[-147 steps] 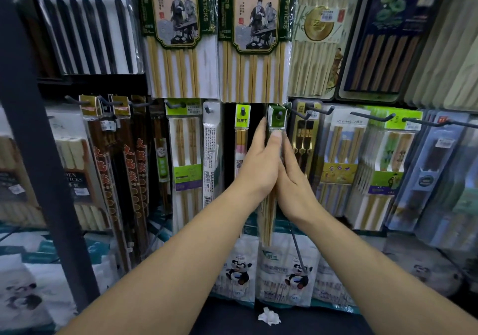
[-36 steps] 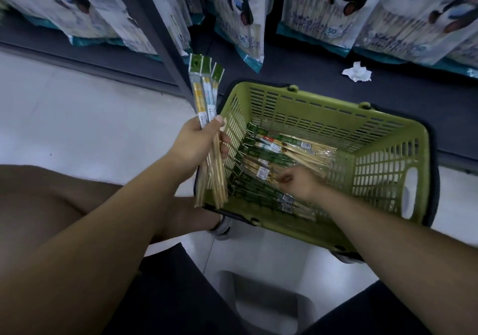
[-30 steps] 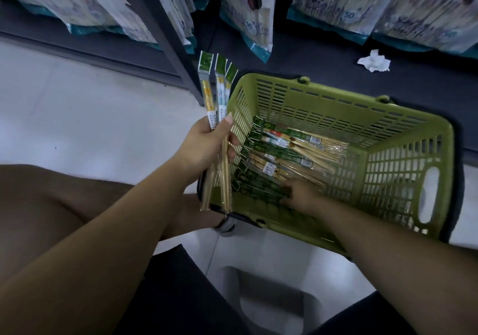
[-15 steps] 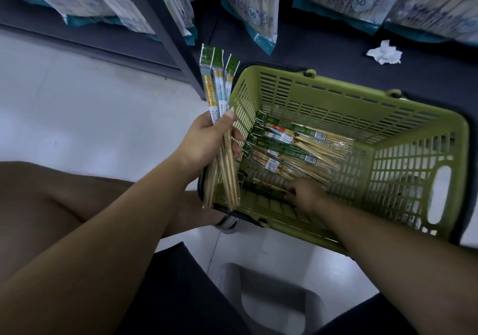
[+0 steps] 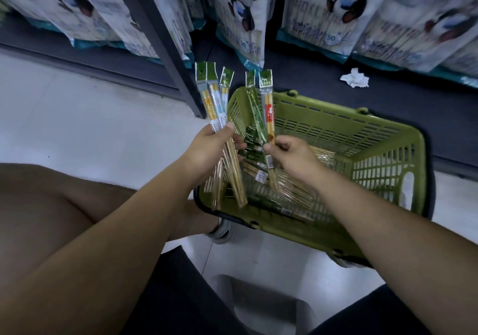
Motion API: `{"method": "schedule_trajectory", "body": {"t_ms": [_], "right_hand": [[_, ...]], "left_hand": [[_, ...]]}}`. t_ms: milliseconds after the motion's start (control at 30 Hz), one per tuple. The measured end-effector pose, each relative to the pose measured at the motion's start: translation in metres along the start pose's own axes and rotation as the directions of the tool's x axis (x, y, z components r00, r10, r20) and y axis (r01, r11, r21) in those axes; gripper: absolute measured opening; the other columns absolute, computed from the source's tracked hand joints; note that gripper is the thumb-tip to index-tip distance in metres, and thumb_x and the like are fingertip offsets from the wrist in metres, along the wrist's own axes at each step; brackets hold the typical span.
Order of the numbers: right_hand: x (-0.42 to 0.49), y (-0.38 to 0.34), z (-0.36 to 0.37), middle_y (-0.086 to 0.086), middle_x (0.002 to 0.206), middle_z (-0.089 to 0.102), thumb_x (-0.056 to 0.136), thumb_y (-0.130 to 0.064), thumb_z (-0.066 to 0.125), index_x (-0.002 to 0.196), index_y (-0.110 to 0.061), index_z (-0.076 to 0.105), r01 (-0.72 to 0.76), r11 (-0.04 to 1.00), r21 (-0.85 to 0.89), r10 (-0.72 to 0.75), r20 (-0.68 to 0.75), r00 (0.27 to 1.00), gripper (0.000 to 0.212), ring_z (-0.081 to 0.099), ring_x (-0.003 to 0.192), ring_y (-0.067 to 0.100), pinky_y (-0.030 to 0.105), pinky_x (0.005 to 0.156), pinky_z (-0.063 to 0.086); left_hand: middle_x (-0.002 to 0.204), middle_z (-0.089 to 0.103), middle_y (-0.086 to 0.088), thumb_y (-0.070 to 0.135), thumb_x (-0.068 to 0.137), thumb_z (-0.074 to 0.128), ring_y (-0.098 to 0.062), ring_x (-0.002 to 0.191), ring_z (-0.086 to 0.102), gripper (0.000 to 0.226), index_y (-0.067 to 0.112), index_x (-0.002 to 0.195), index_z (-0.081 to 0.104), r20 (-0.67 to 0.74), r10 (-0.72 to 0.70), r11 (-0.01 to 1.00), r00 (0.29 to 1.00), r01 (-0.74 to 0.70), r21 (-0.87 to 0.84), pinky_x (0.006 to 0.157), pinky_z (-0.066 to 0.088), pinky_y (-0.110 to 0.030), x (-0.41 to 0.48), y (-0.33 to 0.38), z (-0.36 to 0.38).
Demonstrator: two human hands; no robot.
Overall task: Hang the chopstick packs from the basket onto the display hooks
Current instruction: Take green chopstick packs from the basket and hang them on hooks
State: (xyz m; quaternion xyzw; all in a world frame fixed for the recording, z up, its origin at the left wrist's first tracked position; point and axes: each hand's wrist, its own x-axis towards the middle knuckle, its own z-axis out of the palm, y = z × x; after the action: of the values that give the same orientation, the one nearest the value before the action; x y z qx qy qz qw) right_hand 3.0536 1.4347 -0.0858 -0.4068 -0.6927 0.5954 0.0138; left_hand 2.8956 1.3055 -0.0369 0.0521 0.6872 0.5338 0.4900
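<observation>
The right hand [image 5: 292, 159] has come up out of the green basket [image 5: 336, 125] and is now pinching two chopstick packs [image 5: 268, 107] upright above it. The left hand [image 5: 207, 151] is gripping three more packs [image 5: 211, 105], fanned out just beside them. Further packs [image 5: 292, 195] are lying in the basket, which is sitting on the floor below hanging panda bags [image 5: 240, 11].

Left forearm runs in from 8 o'clock, left hand [image 5: 207, 151] curled round a fan of packs [image 5: 210, 107]. Right forearm's in from 4 o'clock, right hand [image 5: 292, 156] pinching a pair of packs [image 5: 269, 112]. Hands sit side by side, not touching.
</observation>
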Motion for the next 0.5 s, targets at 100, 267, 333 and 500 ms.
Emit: {"method": "schedule_trajectory", "body": {"t_ms": [100, 267, 333, 500], "right_hand": [[-0.011, -0.033, 0.007, -0.009, 0.063, 0.063, 0.097, -0.025, 0.068, 0.081, -0.024, 0.072, 0.110, 0.994, 0.003, -0.110, 0.064, 0.992, 0.016, 0.053, 0.056, 0.002, 0.023, 0.057, 0.042], [-0.018, -0.050, 0.026, 0.007, 0.083, 0.052, 0.101, -0.029, 0.060, 0.087, -0.012, 0.062, 0.324, 0.875, -0.360, -0.317, 0.080, 0.945, 0.022, 0.052, 0.073, 0.019, 0.032, 0.064, 0.038], [-0.019, -0.052, 0.028, 0.008, 0.094, 0.043, 0.104, -0.041, 0.049, 0.102, -0.016, 0.063, 0.359, 0.759, -0.543, -0.347, 0.129, 0.929, 0.028, 0.051, 0.083, 0.024, 0.035, 0.069, 0.041], [-0.011, -0.042, 0.025, 0.000, 0.100, 0.059, 0.103, -0.046, 0.043, 0.119, -0.022, 0.067, 0.336, 0.821, -0.461, -0.341, 0.075, 0.937, 0.038, 0.057, 0.088, 0.018, 0.035, 0.074, 0.047]], "left_hand": [[0.129, 0.068, -0.015, 0.035, 0.106, 0.054, -0.032, 0.119, 0.067, 0.037, 0.010, 0.134, 0.057, -0.008, 0.026, 0.996, 1.000, -0.025, 0.086, 0.102, 0.053, -0.054, -0.004, 0.000, 0.007], [0.104, 0.074, -0.003, 0.028, 0.106, 0.055, -0.016, 0.093, 0.072, 0.024, 0.012, 0.123, 0.062, 0.028, 0.145, 0.988, 0.989, -0.146, 0.042, 0.079, 0.059, -0.030, -0.009, 0.001, 0.013], [0.101, 0.073, -0.005, 0.022, 0.105, 0.057, -0.018, 0.094, 0.072, 0.024, 0.006, 0.123, 0.062, 0.031, 0.171, 0.983, 0.985, -0.172, 0.066, 0.079, 0.059, -0.030, -0.009, 0.001, 0.012], [0.080, 0.068, -0.010, 0.021, 0.105, 0.058, -0.025, 0.066, 0.069, 0.012, 0.009, 0.106, 0.058, -0.082, 0.128, 0.989, 0.988, -0.120, 0.090, 0.063, 0.061, -0.040, -0.003, 0.007, -0.003]]}}
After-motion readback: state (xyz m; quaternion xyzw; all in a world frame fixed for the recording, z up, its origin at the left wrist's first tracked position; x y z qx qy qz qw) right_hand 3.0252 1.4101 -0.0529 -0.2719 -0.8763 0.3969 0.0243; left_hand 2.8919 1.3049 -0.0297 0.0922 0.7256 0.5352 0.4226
